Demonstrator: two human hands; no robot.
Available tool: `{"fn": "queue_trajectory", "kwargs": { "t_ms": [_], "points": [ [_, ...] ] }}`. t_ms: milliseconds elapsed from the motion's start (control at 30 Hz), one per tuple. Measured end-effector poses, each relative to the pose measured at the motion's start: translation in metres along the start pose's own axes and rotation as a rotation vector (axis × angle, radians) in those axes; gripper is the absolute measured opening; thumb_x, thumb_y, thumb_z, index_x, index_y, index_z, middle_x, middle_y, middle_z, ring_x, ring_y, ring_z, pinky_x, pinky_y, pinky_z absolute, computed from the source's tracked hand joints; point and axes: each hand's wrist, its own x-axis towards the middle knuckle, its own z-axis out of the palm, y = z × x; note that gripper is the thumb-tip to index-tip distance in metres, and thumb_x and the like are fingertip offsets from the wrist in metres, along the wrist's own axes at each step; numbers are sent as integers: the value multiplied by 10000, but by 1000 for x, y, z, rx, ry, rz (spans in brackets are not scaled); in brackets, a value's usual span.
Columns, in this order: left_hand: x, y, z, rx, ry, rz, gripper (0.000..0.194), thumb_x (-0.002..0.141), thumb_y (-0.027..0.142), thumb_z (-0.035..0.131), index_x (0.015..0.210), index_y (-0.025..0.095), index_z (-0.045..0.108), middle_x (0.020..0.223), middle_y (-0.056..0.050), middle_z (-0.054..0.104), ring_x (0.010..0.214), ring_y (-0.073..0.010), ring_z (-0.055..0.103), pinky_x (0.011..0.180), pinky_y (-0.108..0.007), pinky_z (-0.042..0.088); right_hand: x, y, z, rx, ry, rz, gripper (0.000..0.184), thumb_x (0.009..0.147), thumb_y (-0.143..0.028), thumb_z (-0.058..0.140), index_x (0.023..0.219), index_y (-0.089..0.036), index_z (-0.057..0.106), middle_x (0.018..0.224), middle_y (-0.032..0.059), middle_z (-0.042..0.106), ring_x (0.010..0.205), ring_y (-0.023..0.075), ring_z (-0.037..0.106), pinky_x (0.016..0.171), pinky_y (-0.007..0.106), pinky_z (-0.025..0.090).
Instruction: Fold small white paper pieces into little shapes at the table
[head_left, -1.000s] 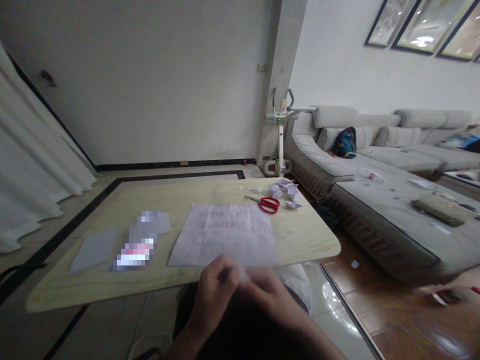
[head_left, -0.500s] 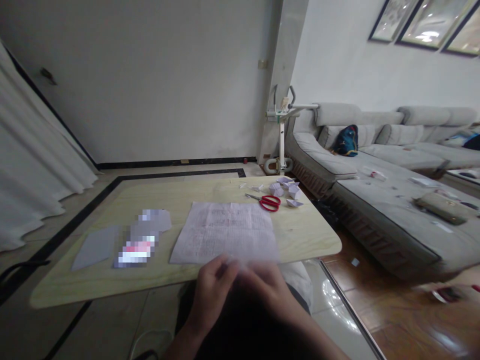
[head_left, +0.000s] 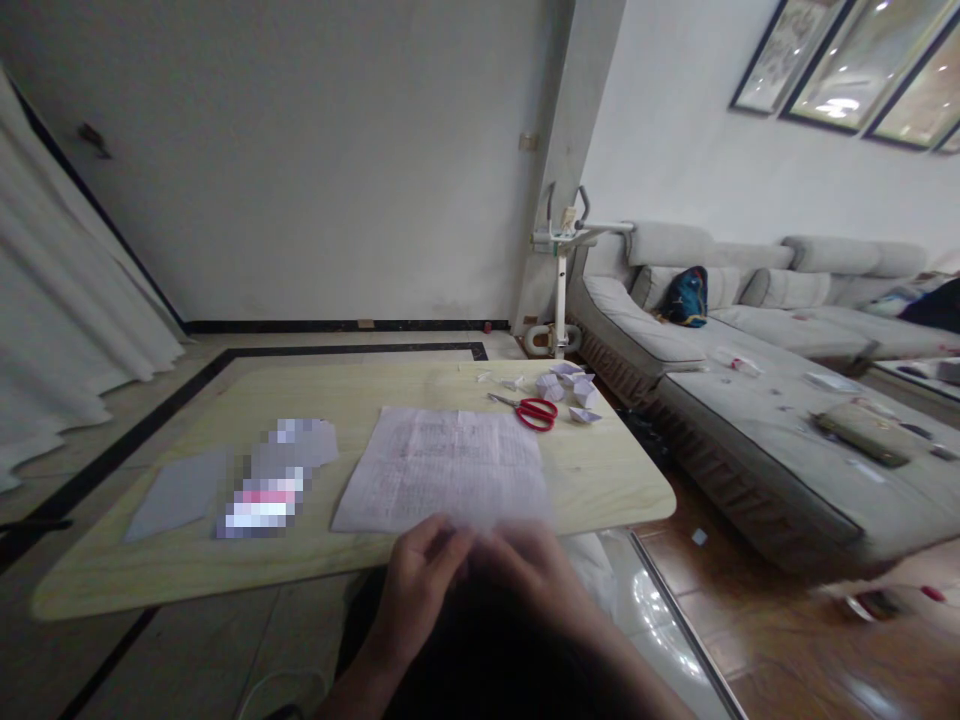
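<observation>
Both hands meet over the front edge of the table, at the near side of a large creased, printed sheet of paper (head_left: 442, 465). My left hand (head_left: 424, 575) is closed, with thumb and forefinger pinched together. Fingertip to fingertip with it, my right hand (head_left: 529, 570) is closed too, its fingers smeared by motion. What they pinch is too blurred to make out. Beyond the sheet lie red-handled scissors (head_left: 537, 413), partly open. Several folded paper pieces (head_left: 583, 391) sit close by, at the far right of the table.
On the left of the pale wooden table (head_left: 615, 485) lie a white paper sheet (head_left: 176, 495) and a pixelated object (head_left: 262, 490). A grey sofa (head_left: 757, 420) with a blue backpack (head_left: 686, 297) stands to the right. White exercise equipment (head_left: 560, 290) is behind the table.
The camera view has shifted slightly, so the room appears a little lower at the right. My hands stay together at the table edge, the right one still blurred.
</observation>
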Motion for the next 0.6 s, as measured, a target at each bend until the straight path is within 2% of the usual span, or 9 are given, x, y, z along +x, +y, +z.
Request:
{"fn": "queue_trajectory", "kwargs": {
  "t_ms": [33, 67, 133, 167, 267, 300, 433, 600],
  "points": [
    [1, -1, -1, -16, 17, 15, 308, 818, 421, 621, 640, 174, 577, 532, 31, 547, 504, -121, 510, 473, -210, 401, 6, 1, -8, -85, -50, -24, 469, 970, -473, 442, 717, -127, 632, 640, -4, 576, 598, 117, 491, 534, 206, 381],
    [3, -2, -2, -37, 36, 29, 317, 829, 430, 608, 643, 177, 567, 525, 35, 544, 493, -116, 502, 472, -209, 399, 14, 1, -19, -213, -46, -62, 461, 979, -450, 436, 708, -131, 632, 647, 1, 590, 601, 120, 499, 531, 205, 374],
    [5, -4, -3, -82, 73, 44, 330, 850, 453, 579, 661, 183, 552, 510, 43, 538, 467, -108, 480, 464, -207, 388, 37, 1, -47, -563, 121, -104, 424, 986, -404, 440, 738, -133, 652, 678, 20, 626, 631, 137, 536, 576, 218, 395],
    [6, -5, -4, -106, 91, 48, 334, 857, 465, 565, 673, 186, 546, 503, 46, 538, 456, -106, 471, 458, -206, 382, 50, 0, -62, -769, 209, -66, 403, 993, -385, 426, 789, -136, 668, 719, 34, 649, 661, 149, 563, 604, 225, 410],
    [8, -5, -3, -168, 126, 56, 327, 874, 485, 532, 734, 191, 548, 499, 47, 554, 443, -108, 474, 449, -205, 372, 91, 2, -102, -943, 303, -11, 277, 985, -261, 440, 1078, -120, 660, 1031, 131, 673, 911, 217, 599, 767, 280, 422],
    [8, -4, -2, -180, 128, 53, 322, 877, 486, 525, 747, 193, 546, 496, 47, 559, 436, -108, 475, 444, -204, 369, 102, 4, -110, -991, 306, 9, 267, 971, -230, 454, 1112, -122, 653, 1086, 152, 660, 977, 241, 590, 807, 300, 414],
    [8, 1, -2, -184, 163, 15, 288, 868, 448, 553, 717, 205, 517, 437, 69, 523, 391, -102, 466, 416, -196, 365, 129, 15, -121, -1142, 230, 97, 252, 954, -228, 475, 1043, -106, 676, 1056, 185, 674, 966, 272, 618, 814, 330, 413],
    [11, -1, -5, -208, 249, 18, 296, 848, 415, 579, 660, 217, 465, 380, 83, 499, 352, -92, 457, 397, -182, 364, 137, 23, -118, -1257, 150, 161, 280, 973, -263, 434, 1010, -124, 675, 1014, 160, 700, 939, 265, 646, 773, 318, 419]
  ]
}}
